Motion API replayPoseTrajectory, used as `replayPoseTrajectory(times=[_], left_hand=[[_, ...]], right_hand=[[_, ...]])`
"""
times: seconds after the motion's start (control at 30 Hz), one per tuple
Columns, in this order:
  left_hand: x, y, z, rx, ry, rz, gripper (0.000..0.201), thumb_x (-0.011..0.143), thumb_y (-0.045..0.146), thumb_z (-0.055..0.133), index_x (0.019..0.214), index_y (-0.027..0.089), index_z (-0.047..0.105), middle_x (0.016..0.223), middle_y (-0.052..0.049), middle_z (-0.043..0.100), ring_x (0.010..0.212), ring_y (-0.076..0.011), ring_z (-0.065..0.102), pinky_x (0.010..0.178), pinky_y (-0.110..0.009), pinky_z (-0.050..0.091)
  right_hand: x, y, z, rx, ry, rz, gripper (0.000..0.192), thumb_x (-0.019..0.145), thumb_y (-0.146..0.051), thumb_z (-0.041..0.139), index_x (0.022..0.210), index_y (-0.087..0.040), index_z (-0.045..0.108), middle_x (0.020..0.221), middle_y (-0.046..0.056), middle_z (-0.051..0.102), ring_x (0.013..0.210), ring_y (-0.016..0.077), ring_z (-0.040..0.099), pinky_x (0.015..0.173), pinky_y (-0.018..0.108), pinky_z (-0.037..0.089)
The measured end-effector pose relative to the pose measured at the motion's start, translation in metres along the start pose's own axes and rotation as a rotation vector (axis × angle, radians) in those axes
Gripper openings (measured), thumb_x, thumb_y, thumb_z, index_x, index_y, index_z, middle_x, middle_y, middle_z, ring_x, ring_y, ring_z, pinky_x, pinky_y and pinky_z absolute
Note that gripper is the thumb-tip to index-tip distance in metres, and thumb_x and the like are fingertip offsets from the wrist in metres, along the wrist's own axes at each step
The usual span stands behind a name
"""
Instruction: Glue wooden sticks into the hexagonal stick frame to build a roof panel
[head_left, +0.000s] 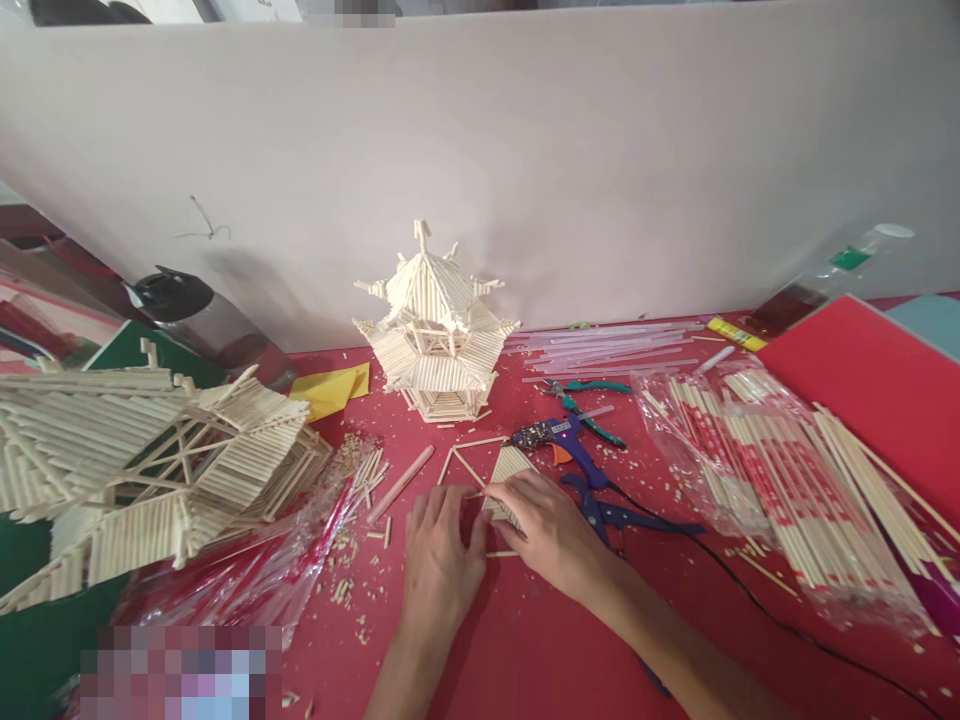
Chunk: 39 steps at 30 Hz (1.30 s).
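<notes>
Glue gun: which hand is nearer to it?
Right. The right hand lies just below the glue gun, on a stick panel; the left hand is further left.

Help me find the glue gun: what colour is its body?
Blue, with an orange trigger; the glue gun shows in the head view.

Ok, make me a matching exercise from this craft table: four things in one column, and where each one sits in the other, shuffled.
Things
1. small stick pagoda
2. glue gun
3. bagged chopsticks
4. flat stick panel

Places
A. under the fingertips of the right hand, with the left hand beside it
B. right part of the red table, beside the red board
C. back of the table, by the white wall
D. just behind the right hand, next to the green pliers

Pairs: 1-C, 2-D, 3-B, 4-A
</notes>
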<state>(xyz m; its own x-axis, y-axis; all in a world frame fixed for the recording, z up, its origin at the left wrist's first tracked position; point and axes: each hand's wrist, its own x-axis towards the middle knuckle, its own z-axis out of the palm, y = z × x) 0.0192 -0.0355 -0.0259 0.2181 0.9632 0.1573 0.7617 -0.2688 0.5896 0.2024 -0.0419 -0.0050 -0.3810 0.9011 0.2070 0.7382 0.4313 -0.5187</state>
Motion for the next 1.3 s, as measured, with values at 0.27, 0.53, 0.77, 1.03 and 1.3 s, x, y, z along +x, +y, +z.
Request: replayPoseTrajectory(times=[0.27, 0.53, 0.77, 1.03, 1.3], left_hand=[[0.000, -0.002, 0.003, 0.011, -0.021, 0.007, 0.016, 0.098, 0.026, 0.057, 0.113, 0.027, 0.064, 0.109, -0.006, 0.069, 0.101, -0.0302, 0.060, 0.088, -0.046, 0.047], [-0.001, -0.002, -0.005, -0.144, -0.032, -0.035, 0.017, 0.102, 0.031, 0.052, 0.111, 0.026, 0.065, 0.107, -0.007, 0.070, 0.101, -0.0293, 0.061, 0.090, -0.046, 0.047], [-0.003, -0.013, -0.018, -0.303, -0.005, -0.074, 0.023, 0.104, 0.027, 0.043, 0.110, 0.023, 0.065, 0.107, -0.008, 0.073, 0.099, -0.0244, 0.068, 0.087, -0.038, 0.053], [-0.003, -0.017, -0.014, -0.253, 0.010, -0.010, 0.024, 0.101, 0.021, 0.042, 0.107, 0.023, 0.065, 0.105, -0.009, 0.073, 0.098, -0.0249, 0.068, 0.086, -0.039, 0.054], [-0.002, -0.016, -0.015, -0.224, 0.010, 0.034, 0.023, 0.100, 0.019, 0.042, 0.105, 0.022, 0.064, 0.102, -0.008, 0.072, 0.096, -0.0241, 0.067, 0.085, -0.038, 0.052]], right_hand=[[0.000, -0.001, -0.001, 0.015, -0.004, 0.004, 0.038, 0.090, -0.004, 0.070, 0.121, -0.023, 0.059, 0.105, 0.004, 0.070, 0.102, 0.0252, 0.061, 0.087, 0.038, 0.049], [0.001, 0.000, -0.001, 0.008, -0.003, 0.001, 0.039, 0.088, -0.003, 0.071, 0.120, -0.022, 0.060, 0.105, 0.005, 0.070, 0.102, 0.0252, 0.060, 0.088, 0.038, 0.049], [-0.002, 0.002, -0.009, -0.058, -0.078, -0.120, 0.019, 0.097, -0.009, 0.063, 0.110, -0.022, 0.068, 0.110, 0.005, 0.070, 0.107, 0.0236, 0.060, 0.094, 0.039, 0.050], [-0.008, 0.000, -0.019, -0.114, -0.110, -0.193, 0.027, 0.096, -0.008, 0.062, 0.116, -0.023, 0.072, 0.124, 0.009, 0.069, 0.118, 0.0253, 0.060, 0.101, 0.042, 0.051], [-0.005, -0.005, -0.023, -0.134, -0.117, -0.195, 0.022, 0.096, -0.008, 0.062, 0.108, -0.021, 0.074, 0.120, 0.009, 0.070, 0.114, 0.0244, 0.062, 0.097, 0.041, 0.053]])
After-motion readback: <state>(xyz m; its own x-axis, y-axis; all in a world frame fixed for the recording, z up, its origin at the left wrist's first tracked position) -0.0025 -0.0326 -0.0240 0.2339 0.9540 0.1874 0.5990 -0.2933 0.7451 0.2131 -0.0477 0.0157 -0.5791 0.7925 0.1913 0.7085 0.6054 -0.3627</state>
